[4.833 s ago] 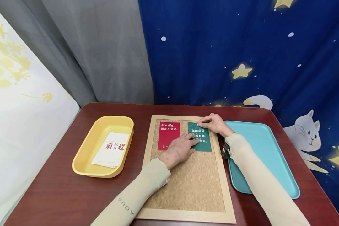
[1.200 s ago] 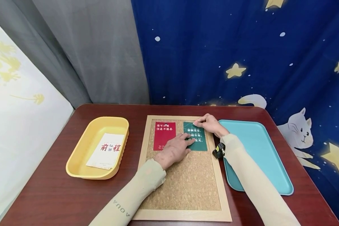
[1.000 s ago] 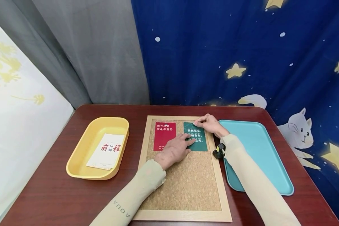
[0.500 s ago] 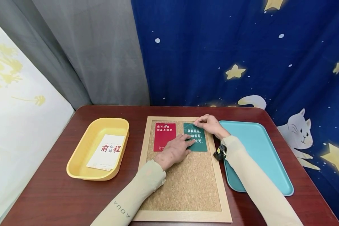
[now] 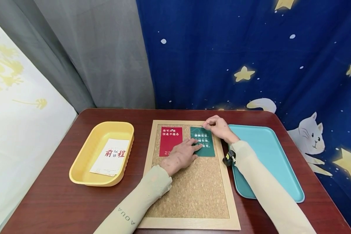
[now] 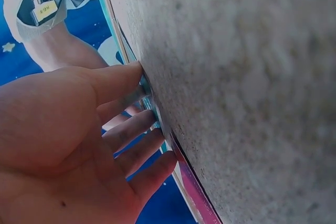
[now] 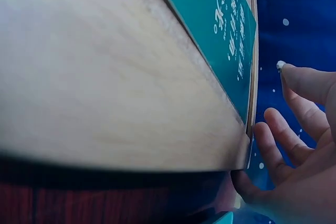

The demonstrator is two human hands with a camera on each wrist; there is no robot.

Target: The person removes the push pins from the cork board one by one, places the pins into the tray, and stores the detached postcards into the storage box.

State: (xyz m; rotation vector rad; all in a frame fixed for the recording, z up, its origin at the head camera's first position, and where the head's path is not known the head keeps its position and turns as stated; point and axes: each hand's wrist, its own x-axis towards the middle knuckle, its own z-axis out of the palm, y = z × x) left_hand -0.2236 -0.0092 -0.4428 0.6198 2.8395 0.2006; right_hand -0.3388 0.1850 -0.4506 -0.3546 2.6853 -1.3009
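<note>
On the wood-framed corkboard (image 5: 193,195) lie a red card (image 5: 169,143) and, to its right, a green card (image 5: 207,152), both printed with white characters. A small pin (image 5: 172,130) sits near the red card's top edge. My left hand (image 5: 182,154) rests with extended fingers on the green card, covering part of its left side. Thumb and index finger of my right hand (image 5: 218,127) pinch a small whitish push pin (image 7: 280,65) at the green card's top edge; the right wrist view shows the pin apart from the card.
A yellow basket (image 5: 86,146) holding white cards (image 5: 111,162) with red characters stands left of the board. To the right lies a blue tray (image 5: 269,156), partly under my right forearm. Curtains hang behind the dark red table (image 5: 55,201).
My right hand, earlier pressed at the green card's top, has lifted slightly up and to the right with the push pin in its fingertips. My left hand has stayed on the card.
</note>
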